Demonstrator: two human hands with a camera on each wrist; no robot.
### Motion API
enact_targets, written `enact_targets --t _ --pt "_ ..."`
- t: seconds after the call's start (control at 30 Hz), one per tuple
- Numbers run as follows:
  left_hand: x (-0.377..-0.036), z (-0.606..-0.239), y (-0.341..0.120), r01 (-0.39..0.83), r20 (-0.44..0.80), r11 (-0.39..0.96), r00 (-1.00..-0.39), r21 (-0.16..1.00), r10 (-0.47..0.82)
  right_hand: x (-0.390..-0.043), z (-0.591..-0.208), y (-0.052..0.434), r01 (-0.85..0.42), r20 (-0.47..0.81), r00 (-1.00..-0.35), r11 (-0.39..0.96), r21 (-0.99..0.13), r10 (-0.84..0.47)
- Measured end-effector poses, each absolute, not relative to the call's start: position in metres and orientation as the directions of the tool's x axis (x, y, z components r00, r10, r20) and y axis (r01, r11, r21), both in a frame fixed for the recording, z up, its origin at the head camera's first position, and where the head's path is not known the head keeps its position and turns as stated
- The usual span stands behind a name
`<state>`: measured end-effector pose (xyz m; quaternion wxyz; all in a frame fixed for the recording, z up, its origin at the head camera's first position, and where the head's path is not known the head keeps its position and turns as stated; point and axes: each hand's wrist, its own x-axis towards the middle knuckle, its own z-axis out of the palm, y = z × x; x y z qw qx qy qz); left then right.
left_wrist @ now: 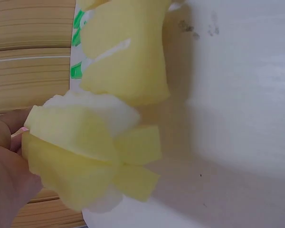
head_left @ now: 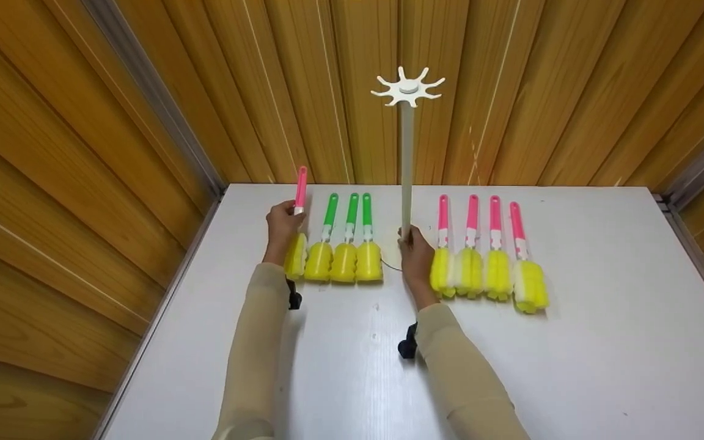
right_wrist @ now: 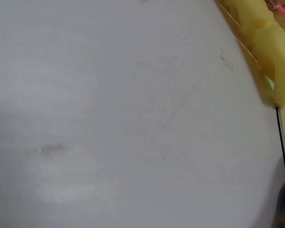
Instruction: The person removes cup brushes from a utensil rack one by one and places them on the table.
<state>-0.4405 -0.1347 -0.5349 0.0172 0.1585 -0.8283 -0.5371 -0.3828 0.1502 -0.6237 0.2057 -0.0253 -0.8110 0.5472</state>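
In the head view my left hand [head_left: 283, 223] grips a pink-handled sponge brush [head_left: 298, 226] at the handle, lifted clear of the table [head_left: 572, 366], handle up and sponge head down, its long axis near upright. My right hand [head_left: 415, 252] is wrapped round the foot of the white rack pole [head_left: 406, 171], which stands upright, its notched top disc [head_left: 408, 89] well above both hands. No brush hangs on the disc, so I judge the hanging barely begun: three green-handled brushes [head_left: 346, 244] lie just right of my left hand, and four pink ones [head_left: 487, 256] just right of my right hand.

The left wrist view shows the held brush's yellow and white sponge head beside my fingers [left_wrist: 7, 156].

The right wrist view shows mostly bare table; that hand's grip is hidden there.
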Motion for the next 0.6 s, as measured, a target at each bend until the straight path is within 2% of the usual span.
enact_targets --t 0.2,0.6 --pt "-0.445 -0.546 -0.131 -0.208 -0.11 0.429 -0.964 0.879 -0.243 -0.38 -0.622 0.15 -0.235 0.355 -0.895 0.39 -0.89 0.269" --pt "-0.45 -0.567 -0.125 -0.227 -0.108 0.524 -0.963 0.821 -0.247 -0.38 -0.621 0.15 -0.221 0.353 -0.897 0.418 -0.881 0.268"
